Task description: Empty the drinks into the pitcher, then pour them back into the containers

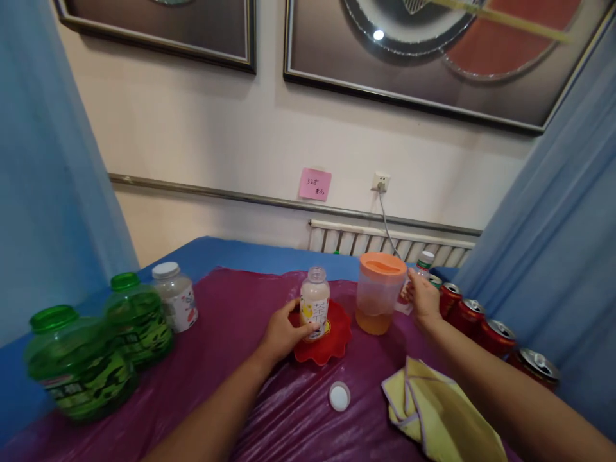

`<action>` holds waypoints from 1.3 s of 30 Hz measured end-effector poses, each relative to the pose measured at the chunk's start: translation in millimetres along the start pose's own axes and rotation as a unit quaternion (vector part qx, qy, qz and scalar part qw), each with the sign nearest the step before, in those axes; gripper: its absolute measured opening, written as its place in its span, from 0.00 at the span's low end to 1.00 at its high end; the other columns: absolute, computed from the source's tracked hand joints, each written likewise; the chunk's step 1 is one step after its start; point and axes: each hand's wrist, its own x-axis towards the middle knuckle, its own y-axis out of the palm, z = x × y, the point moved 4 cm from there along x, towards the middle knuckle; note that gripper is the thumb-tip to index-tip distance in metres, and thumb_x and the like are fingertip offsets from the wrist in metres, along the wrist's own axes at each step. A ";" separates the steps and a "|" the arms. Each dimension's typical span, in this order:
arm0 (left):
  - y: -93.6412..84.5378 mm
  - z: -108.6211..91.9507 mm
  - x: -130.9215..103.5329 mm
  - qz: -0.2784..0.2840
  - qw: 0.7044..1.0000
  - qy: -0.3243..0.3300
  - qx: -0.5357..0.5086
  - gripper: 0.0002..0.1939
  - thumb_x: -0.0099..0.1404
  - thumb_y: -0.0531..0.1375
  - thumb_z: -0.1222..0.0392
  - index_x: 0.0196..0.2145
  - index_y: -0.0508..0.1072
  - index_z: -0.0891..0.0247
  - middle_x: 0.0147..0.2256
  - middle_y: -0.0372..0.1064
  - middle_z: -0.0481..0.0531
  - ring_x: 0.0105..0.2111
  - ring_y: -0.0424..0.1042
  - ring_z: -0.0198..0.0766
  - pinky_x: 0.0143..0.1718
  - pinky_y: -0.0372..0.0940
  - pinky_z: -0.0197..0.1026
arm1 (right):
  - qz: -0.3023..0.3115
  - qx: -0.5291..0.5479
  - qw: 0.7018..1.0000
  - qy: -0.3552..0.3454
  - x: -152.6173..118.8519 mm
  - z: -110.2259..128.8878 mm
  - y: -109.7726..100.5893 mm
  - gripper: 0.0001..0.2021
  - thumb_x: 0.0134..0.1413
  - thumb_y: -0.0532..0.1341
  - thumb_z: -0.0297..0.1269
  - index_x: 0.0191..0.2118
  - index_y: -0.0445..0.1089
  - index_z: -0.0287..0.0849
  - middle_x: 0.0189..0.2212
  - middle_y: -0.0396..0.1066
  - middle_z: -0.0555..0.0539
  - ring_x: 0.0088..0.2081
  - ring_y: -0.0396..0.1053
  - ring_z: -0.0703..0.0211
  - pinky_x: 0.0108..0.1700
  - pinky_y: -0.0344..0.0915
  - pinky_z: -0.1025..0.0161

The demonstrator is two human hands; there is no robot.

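My left hand (283, 332) is wrapped round the lower part of a small clear bottle (315, 301) with a printed label and no cap on its neck. The bottle is upright over a red scalloped mat (337, 337). On the right, my right hand (423, 295) closes round the handle of a pitcher (380, 301) with an orange lid and amber liquid in its lower part. The pitcher is upright, a short way right of the bottle. Nearer to me, a white bottle cap (339, 396) lies on the purple plastic sheet (231, 321).
Two green jugs (79, 366) and a white-capped jar (176, 298) stand at left. A yellow cloth (437, 410) lies in front at right. Several red cans (498, 337) and a white-capped bottle (425, 262) line the right edge. A radiator (346, 239) is behind the table.
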 end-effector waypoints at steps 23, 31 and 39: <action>2.2 -13.4 -7.1 -0.038 0.998 0.008 0.057 0.30 0.48 0.70 0.52 0.49 0.74 0.64 0.47 0.79 0.56 0.46 0.77 0.50 0.50 0.70 0.50 | 0.485 -0.285 0.809 -0.169 -187.0 47.1 72.7 0.27 0.52 0.66 0.43 0.59 0.70 0.46 0.51 0.73 0.38 0.50 0.70 0.37 0.54 0.66 0.44; 1.8 -10.7 -6.5 -0.037 0.997 0.011 0.060 0.30 0.48 0.71 0.53 0.50 0.74 0.64 0.48 0.78 0.57 0.47 0.76 0.51 0.51 0.69 0.52 | 0.483 -0.206 0.820 -0.226 -171.2 65.9 82.4 0.17 0.59 0.60 0.39 0.53 0.73 0.43 0.43 0.73 0.41 0.44 0.71 0.48 0.48 0.68 0.54; 1.1 -12.1 -9.0 -0.022 0.995 0.026 0.094 0.32 0.48 0.70 0.51 0.50 0.75 0.63 0.48 0.78 0.58 0.47 0.76 0.52 0.51 0.69 0.52 | 0.072 0.243 0.965 -0.068 -51.9 96.7 96.1 0.18 0.65 0.56 0.54 0.46 0.71 0.44 0.35 0.73 0.48 0.36 0.70 0.59 0.42 0.65 0.61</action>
